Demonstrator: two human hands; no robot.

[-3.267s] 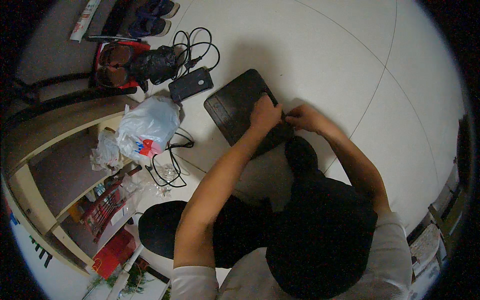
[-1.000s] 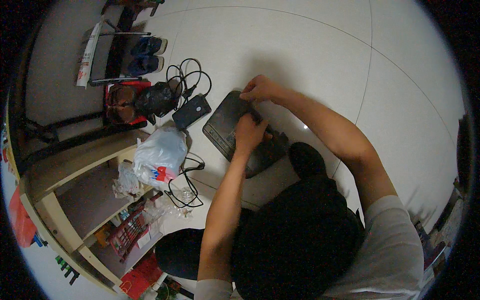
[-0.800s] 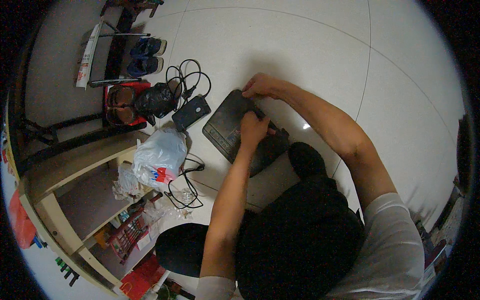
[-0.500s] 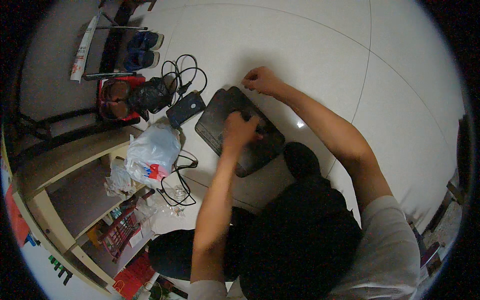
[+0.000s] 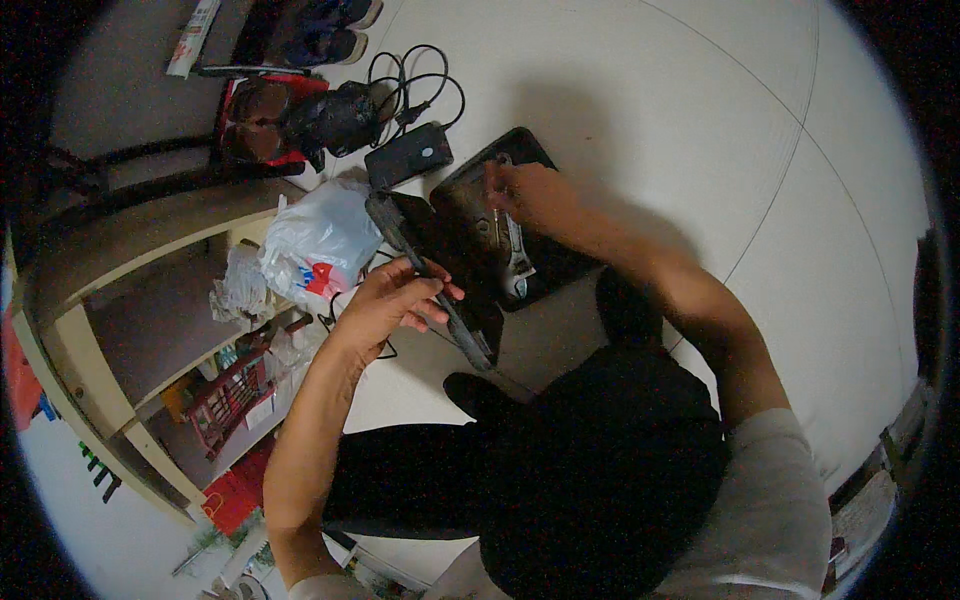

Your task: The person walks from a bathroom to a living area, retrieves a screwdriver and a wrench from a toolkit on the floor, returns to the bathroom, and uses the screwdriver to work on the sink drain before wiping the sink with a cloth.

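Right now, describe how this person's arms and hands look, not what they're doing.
Both forearms are bare from the elbow down, with no gloves, watch or bands that I can make out. The left hand and right hand show bare fingers; rings are too small to tell. A short light grey sleeve covers the right upper arm, and the left shoulder has light fabric too.

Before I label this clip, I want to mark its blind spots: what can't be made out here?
Head view only:
- Parts inside the opened dark device: too small and dim to identify.
- Right hand: its fingertips hide whatever they touch.
- Lifted dark panel: the left hand covers part of its edge; its underside faces away.
- White plastic bag: contents hidden.
- Shelf clutter: blurred, warped by the fisheye rim.
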